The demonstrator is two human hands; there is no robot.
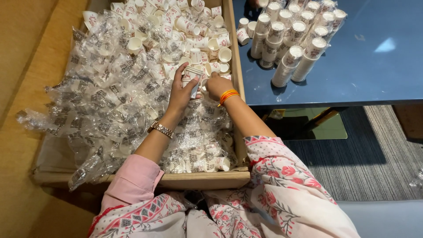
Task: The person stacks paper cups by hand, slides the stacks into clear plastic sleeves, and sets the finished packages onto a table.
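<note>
Patterned sleeves (282, 185) in pink and white fill the bottom of the view, just short of the near edge of a cardboard box (207, 180). Both forearms reach over this edge into the box.

Left hand (180, 94): grasps a short stack of paper cups (192, 76), fingers wrapped around its side. A metal watch (161, 129) sits on the wrist.

Right hand (217, 84): rests against the right side of the same stack, touching it; whether it grips cannot be told. Orange bangles (228, 95) circle this wrist.

The stack is held above the box contents, near the right wall (238, 88) of the box. Clear plastic wrappers (110, 101) cover most of the box interior; loose white cups (176, 26) lie heaped at the far end. Little open room remains inside the box.

Just beyond the right wall stands a dark blue table (374, 79). Upright cup stacks (291, 39) group on its far left part; the remaining surface is bare. Grey ribbed carpet (379, 158) shows below the table edge. A tan surface (22, 88) borders the box on the left.
</note>
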